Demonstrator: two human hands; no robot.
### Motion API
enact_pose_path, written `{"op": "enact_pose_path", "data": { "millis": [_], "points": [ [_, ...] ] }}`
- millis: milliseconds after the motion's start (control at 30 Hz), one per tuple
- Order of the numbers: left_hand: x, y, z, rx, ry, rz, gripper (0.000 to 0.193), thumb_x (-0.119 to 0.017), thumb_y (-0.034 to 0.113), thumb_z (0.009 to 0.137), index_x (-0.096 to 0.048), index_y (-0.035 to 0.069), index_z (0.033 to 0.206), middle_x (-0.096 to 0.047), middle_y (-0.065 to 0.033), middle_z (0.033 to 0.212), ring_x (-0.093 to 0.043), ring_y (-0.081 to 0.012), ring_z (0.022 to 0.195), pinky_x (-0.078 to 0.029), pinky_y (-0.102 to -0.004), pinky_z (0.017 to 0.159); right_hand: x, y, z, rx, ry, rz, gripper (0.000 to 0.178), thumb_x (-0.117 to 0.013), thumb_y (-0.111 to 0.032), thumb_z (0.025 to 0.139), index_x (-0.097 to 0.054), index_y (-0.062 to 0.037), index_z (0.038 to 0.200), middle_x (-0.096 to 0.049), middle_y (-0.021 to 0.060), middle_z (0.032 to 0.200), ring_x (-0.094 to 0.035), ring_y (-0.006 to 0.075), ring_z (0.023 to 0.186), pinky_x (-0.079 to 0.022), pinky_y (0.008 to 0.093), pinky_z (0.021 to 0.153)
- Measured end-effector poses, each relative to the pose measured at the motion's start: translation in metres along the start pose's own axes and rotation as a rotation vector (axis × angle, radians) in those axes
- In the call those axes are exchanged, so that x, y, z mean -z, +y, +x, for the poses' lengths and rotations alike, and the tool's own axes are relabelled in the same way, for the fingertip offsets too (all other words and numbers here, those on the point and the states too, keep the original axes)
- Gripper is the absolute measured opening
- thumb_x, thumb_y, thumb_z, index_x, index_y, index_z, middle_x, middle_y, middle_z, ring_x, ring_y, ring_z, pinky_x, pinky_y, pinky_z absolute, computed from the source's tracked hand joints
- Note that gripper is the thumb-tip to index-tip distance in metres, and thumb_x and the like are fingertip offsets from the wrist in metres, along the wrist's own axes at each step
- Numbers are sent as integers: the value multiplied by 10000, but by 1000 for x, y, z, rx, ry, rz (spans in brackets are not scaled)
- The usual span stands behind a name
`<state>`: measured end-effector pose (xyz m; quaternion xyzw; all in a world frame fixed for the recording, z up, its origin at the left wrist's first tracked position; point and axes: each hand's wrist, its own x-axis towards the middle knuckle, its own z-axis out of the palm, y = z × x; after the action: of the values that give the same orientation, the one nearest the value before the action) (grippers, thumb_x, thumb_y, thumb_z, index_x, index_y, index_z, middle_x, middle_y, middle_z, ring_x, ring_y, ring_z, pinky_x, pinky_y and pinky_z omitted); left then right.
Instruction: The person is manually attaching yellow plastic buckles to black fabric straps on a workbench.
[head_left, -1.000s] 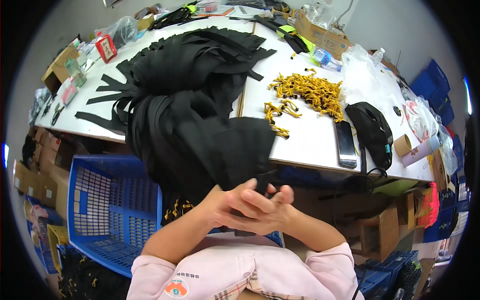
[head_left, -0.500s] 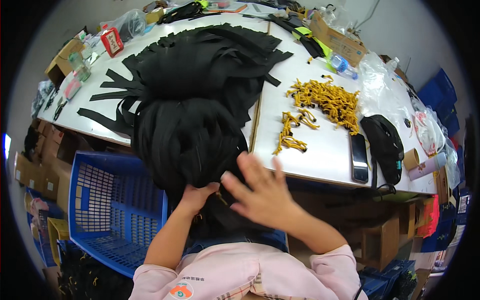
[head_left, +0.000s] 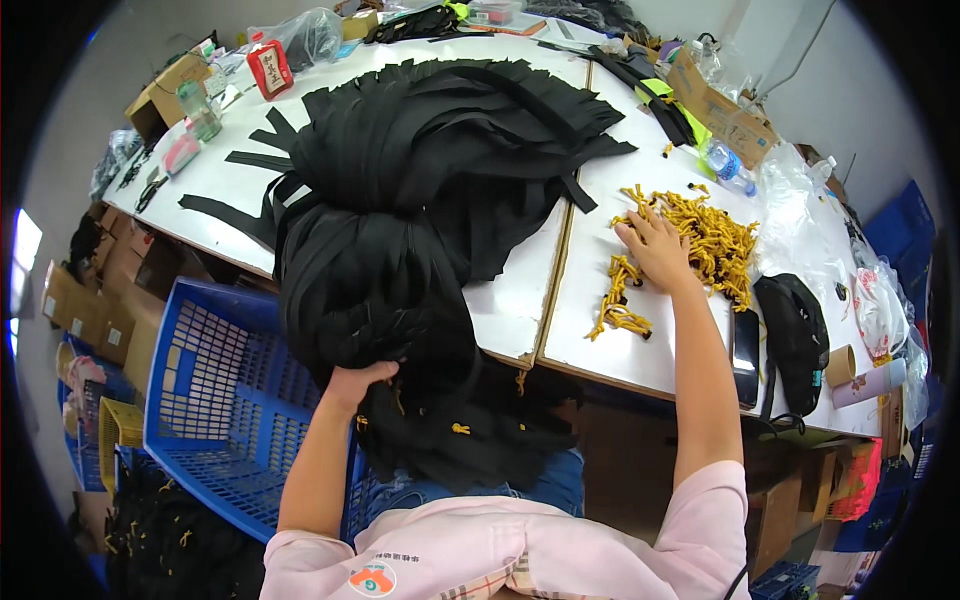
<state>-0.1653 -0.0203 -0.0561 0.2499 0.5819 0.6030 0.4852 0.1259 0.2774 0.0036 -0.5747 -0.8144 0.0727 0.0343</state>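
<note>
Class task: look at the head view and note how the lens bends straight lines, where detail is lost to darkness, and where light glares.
Head view: the white table edge curves from fisheye distortion; black corners ring the picture; the black strap pile is too dark to show much detail; a bright patch glares at the far left; both the left hand and right hand look sharp.
</note>
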Motion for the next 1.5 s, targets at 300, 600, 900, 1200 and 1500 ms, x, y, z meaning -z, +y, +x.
{"op": "enact_pose_path", "data": {
  "millis": [300,600,900,1200,1500],
  "points": [
    [-100,-5,-53,250,-516,-331,371,-672,77,590,-513,-23,910,-528,-56,688,-558,-171,697,-445,-311,710,-3,12,-69,180,167,31,523,-370,-514,798,-408,-201,1214,-249,104,1328,-201,271,1230,-114,501,973],
    [-114,-4,-58,374,-627,-287,195,-608,61,682,-540,-14,848,-554,-73,685,-550,-160,633,-445,-269,583,-4,-98,-202,747,484,656,243,-631,-46,640,-561,1,868,-542,111,750,-520,225,631,-437,281,526],
    [-139,6,-73,55,-299,-45,211,-652,128,714,-547,32,870,-544,-22,759,-521,-106,675,-439,-224,600,-27,-83,-223,177,-268,1657,46,-520,-34,797,-524,6,774,-538,41,627,-494,53,489,-394,182,405],
    [-140,-1,-72,-77,-221,51,228,-636,146,732,-530,23,893,-531,-42,821,-503,-118,746,-424,-246,674,-31,-80,-221,537,218,1187,42,-510,-8,763,-533,24,748,-520,51,591,-461,63,459,-368,201,406],
    [-140,-11,-56,-867,-444,372,209,-607,54,631,-582,1,832,-562,-68,692,-537,-186,597,-423,-259,539,-40,-69,-219,-49,-594,1881,84,-501,-71,780,-539,-34,716,-497,-2,539,-452,43,434,-346,171,380]
  ]
}}
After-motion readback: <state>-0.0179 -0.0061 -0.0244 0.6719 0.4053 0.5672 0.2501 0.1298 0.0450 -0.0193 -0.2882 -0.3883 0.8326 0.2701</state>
